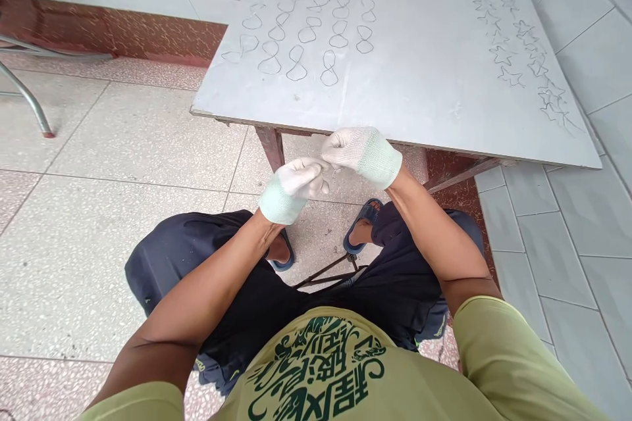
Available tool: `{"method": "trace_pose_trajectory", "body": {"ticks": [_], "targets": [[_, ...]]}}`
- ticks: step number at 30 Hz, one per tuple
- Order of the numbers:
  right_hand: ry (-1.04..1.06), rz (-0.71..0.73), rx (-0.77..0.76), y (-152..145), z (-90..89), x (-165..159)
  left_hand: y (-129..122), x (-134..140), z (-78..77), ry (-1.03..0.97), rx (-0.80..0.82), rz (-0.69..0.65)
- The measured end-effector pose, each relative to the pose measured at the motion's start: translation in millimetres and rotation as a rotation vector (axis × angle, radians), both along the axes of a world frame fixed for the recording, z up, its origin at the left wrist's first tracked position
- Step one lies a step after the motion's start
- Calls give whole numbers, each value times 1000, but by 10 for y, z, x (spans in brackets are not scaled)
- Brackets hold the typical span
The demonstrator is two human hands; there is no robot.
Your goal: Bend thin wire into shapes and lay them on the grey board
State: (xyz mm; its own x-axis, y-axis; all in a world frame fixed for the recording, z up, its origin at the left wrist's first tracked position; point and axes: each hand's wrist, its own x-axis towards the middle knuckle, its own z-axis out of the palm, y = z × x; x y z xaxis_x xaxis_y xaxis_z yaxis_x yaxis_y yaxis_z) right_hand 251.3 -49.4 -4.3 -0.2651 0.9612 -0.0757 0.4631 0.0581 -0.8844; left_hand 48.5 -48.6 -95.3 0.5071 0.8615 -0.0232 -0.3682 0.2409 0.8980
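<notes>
My left hand (297,185), in a white glove with a pale green cuff, is closed in a pinch just off the front edge of the table. Touching or nearly touching it, my right hand (356,152) wears the same kind of glove and is also pinched shut. A thin wire shows faintly between and below the fingertips; its shape is mostly hidden by the gloves. On the table beyond lie rows of wire figure-eights (329,68). Farther right are wire stars (511,75) in two rough columns.
The white-topped table (409,92) has its front edge just past my hands, with a wooden leg (270,147) below. A tiled wall (587,46) borders the right side. Metal chair legs (30,99) stand at the far left on the speckled floor (123,145).
</notes>
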Motion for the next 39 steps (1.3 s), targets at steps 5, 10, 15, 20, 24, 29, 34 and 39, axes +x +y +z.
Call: {"method": "trace_pose_trajectory", "body": {"ticks": [5, 10, 15, 20, 24, 29, 34, 39], "targets": [[133, 51, -100, 2, -31, -43, 35, 12, -9, -1, 85, -83], [251, 57, -224, 6, -71, -159, 31, 20, -19, 32, 90, -140], [309, 3, -208, -94, -17, -210, -1, 22, -15, -31, 59, -152], [252, 27, -146, -128, 0, -107, -11, 33, 5, -81, 94, -209], [138, 99, -105, -124, -29, -10, -2, 11, 5, -8, 78, -310], [59, 154, -116, -67, -35, 5, 57, -65, -27, 76, 60, -378], [182, 88, -201, 80, -16, 56, 187, -167, -7, 129, 90, -262], [159, 46, -162, 64, -1, 104, 263, -229, -16, 144, 103, -208]]}}
